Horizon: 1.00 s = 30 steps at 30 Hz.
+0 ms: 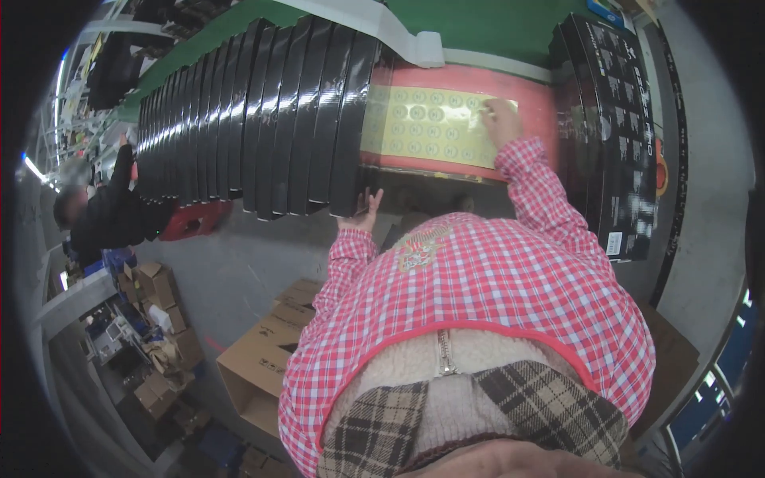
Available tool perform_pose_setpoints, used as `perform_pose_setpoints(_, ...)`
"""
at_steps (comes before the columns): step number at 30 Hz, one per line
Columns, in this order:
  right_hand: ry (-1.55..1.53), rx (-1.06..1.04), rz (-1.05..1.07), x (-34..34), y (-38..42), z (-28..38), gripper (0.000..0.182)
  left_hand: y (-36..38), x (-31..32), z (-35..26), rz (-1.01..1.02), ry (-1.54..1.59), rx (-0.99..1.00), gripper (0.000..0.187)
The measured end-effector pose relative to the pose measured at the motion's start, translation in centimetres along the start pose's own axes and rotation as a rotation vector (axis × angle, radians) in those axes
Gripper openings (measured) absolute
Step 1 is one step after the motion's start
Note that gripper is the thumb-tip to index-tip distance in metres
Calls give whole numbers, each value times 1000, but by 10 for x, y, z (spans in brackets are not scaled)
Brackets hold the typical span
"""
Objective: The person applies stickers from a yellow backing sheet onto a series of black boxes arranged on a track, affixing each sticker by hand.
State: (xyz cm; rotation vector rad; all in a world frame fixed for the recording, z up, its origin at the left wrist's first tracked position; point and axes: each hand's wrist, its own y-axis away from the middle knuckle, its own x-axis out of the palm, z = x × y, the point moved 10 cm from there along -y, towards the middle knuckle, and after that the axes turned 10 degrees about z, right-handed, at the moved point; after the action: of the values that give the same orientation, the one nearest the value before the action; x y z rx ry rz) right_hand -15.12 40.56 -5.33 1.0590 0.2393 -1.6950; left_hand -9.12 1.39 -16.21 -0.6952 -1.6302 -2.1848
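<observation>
A yellow sheet of round stickers (414,127) lies on the red surface (537,99) in front of me. Several stickers are gone from its right part. My right hand (504,123) is over the sheet's right end, its thumb and fingers pinched together at the surface. What sits between the fingertips is too small to make out. A long row of glossy black boxes (307,111) stands on edge to the left of the sheet. My left hand (362,213) is by the near lower corner of the row's last box, its visible fingers apart; some fingers are partly hidden by the box.
A stack of black printed boxes (610,135) stands on the right. A white strip (374,24) crosses the green surface (494,28) behind the sheet. Below left is an open cardboard carton (259,358). Another person (107,207) in dark clothing is at the far left, near the row's end.
</observation>
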Motion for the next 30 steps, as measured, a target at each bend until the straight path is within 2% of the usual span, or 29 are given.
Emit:
perform_pose_setpoints(3,-84,-132,239,41,5,53,23,39,-3,9,-64,-159,105,67)
perform_pose_setpoints(5,-34,-260,289,65,0,70,22,67,-10,6,-150,-615,152,55)
perform_pose_setpoints(6,-22,-300,308,78,-4,76,23,81,-9,8,-175,-723,172,53)
perform_pose_setpoints(8,-3,-355,327,102,-17,85,24,109,16,16,-185,-1183,199,39)
perform_pose_setpoints(9,1,-376,334,112,-23,91,24,119,27,20,-189,-1294,211,36)
perform_pose_setpoints(11,30,-381,367,125,-31,103,25,133,63,38,-66,-1623,202,35)
perform_pose_setpoints(14,68,-321,446,134,-33,119,26,142,107,52,113,-1916,272,28)
perform_pose_setpoints(18,123,-156,529,144,-30,127,34,139,156,54,331,-2062,315,23)
perform_pose_setpoints(21,211,-161,501,156,-36,121,34,129,190,49,396,-2115,386,24)
perform_pose_setpoints(24,181,-252,369,161,-39,118,27,113,224,49,457,-2151,427,23)
perform_pose_setpoints(30,-16,-56,484,146,-27,124,30,78,269,60,543,-2218,407,25)
